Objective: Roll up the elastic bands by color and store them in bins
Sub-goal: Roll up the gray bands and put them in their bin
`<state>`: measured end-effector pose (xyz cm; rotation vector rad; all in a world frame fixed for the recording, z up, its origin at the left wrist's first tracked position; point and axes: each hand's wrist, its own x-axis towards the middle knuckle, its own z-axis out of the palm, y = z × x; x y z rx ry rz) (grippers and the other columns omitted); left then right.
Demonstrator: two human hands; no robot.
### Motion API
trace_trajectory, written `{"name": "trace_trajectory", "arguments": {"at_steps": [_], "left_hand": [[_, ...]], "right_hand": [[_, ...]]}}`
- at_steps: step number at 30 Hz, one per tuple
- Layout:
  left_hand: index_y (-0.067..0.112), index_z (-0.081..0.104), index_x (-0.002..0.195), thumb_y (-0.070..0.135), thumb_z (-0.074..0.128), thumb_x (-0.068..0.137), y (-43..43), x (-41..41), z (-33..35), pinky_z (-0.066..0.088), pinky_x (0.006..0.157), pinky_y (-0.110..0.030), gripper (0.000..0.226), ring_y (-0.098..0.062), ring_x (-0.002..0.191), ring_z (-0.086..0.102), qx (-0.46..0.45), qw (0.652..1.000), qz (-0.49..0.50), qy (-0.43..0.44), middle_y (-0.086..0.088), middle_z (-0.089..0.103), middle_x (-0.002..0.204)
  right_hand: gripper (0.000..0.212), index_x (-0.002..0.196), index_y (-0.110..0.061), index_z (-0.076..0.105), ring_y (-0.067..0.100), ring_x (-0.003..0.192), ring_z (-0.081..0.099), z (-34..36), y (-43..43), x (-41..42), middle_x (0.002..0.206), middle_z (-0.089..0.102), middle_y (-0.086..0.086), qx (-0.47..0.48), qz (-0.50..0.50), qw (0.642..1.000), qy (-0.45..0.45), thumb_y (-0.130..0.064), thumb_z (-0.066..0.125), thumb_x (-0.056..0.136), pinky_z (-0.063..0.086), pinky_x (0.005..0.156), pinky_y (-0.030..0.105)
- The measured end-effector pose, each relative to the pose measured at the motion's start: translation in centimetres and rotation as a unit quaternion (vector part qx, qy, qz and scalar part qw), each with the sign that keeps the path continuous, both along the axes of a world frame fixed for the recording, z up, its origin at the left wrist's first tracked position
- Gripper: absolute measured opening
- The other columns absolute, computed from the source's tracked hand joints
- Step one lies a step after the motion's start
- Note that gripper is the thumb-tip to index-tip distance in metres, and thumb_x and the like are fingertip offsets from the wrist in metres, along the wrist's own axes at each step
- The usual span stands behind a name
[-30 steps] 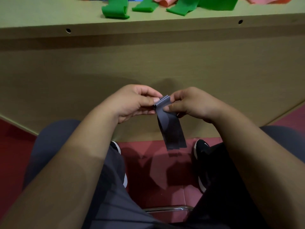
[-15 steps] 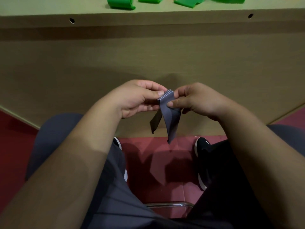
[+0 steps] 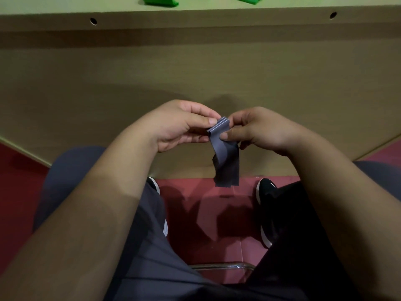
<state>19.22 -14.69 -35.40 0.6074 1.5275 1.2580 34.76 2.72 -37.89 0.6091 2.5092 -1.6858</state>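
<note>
Grey band [image 3: 225,157] hangs in front of the desk [image 3: 195,18], below its near edge; your left hand [image 3: 182,127] and right hand [image 3: 262,130] pinch its rolled top with curled fingers [image 3: 209,121]. You're mid-roll, I judge: next, wind the loose tail in tightly and evenly.
</note>
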Motion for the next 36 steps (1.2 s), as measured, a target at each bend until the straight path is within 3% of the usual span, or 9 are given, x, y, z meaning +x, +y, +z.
{"name": "trace_trajectory", "arguments": {"at_steps": [6, 13, 20, 24, 28, 32, 36], "left_hand": [[0.002, 0.074, 0.117, 0.003, 0.070, 0.096, 0.0, -0.4, 0.2, 0.062, 0.080, -0.026, 0.021, -0.016, 0.085, 0.074, 0.001, 1.000, -0.001, 0.020, -0.011, 0.076, 0.097], [0.002, 0.076, 0.115, 0.003, 0.075, 0.092, 0.0, -0.4, 0.1, 0.060, 0.080, -0.026, 0.024, -0.018, 0.090, 0.071, 0.010, 0.998, -0.026, 0.048, -0.012, 0.075, 0.102], [0.015, 0.078, 0.117, -0.006, 0.085, 0.078, 0.0, -0.1, -0.5, 0.054, 0.095, -0.024, 0.045, -0.009, 0.093, 0.063, 0.043, 0.973, -0.080, 0.212, 0.000, 0.073, 0.102], [0.016, 0.079, 0.114, -0.012, 0.081, 0.079, 0.4, 0.0, -0.7, 0.052, 0.086, -0.018, 0.044, -0.006, 0.085, 0.060, 0.051, 0.966, -0.051, 0.247, 0.005, 0.073, 0.093], [0.020, 0.079, 0.111, -0.011, 0.076, 0.083, 0.5, -0.2, -0.6, 0.055, 0.097, -0.028, 0.042, -0.008, 0.091, 0.066, 0.073, 0.962, -0.013, 0.264, -0.010, 0.078, 0.107], [0.010, 0.075, 0.116, -0.013, 0.073, 0.087, 0.7, 0.0, -0.5, 0.055, 0.099, -0.028, 0.037, -0.008, 0.097, 0.070, 0.108, 0.958, 0.034, 0.262, -0.008, 0.077, 0.109], [0.015, 0.074, 0.115, -0.010, 0.075, 0.086, 0.9, 0.0, -0.9, 0.054, 0.097, -0.023, 0.039, -0.008, 0.103, 0.071, 0.133, 0.952, 0.056, 0.271, -0.002, 0.078, 0.111]], "right_hand": [[0.010, 0.107, -0.015, 0.078, 0.010, 0.081, 0.066, 0.0, -0.1, -0.2, 0.089, 0.076, -0.001, -0.009, -0.001, 1.000, 0.003, -0.015, 0.076, 0.097, 0.052, 0.076, 0.035], [0.012, 0.104, -0.008, 0.078, 0.013, 0.078, 0.064, 0.0, 0.0, -0.2, 0.084, 0.072, 0.002, -0.002, -0.019, 1.000, -0.005, -0.016, 0.076, 0.095, 0.052, 0.074, 0.036], [0.016, 0.102, -0.009, 0.079, 0.017, 0.078, 0.065, 0.0, 0.0, -0.4, 0.079, 0.073, -0.001, -0.015, -0.069, 0.997, -0.018, -0.020, 0.078, 0.090, 0.052, 0.076, 0.039], [0.021, 0.108, -0.010, 0.074, 0.018, 0.080, 0.066, 0.0, -0.3, -0.6, 0.085, 0.073, 0.002, -0.027, -0.099, 0.995, -0.003, -0.017, 0.081, 0.089, 0.053, 0.075, 0.040], [0.030, 0.117, -0.025, 0.073, 0.015, 0.079, 0.067, -0.1, -0.2, -0.6, 0.085, 0.075, -0.003, -0.034, -0.107, 0.993, 0.029, -0.019, 0.082, 0.089, 0.053, 0.072, 0.039], [0.020, 0.109, -0.017, 0.075, 0.018, 0.082, 0.065, -0.1, -0.1, -0.7, 0.088, 0.075, 0.000, -0.044, -0.110, 0.992, 0.051, -0.023, 0.081, 0.091, 0.050, 0.076, 0.040], [0.015, 0.105, -0.012, 0.073, 0.011, 0.075, 0.062, 0.2, -0.5, -0.9, 0.080, 0.068, -0.003, -0.046, -0.146, 0.984, 0.085, -0.018, 0.080, 0.093, 0.049, 0.071, 0.034]]}}
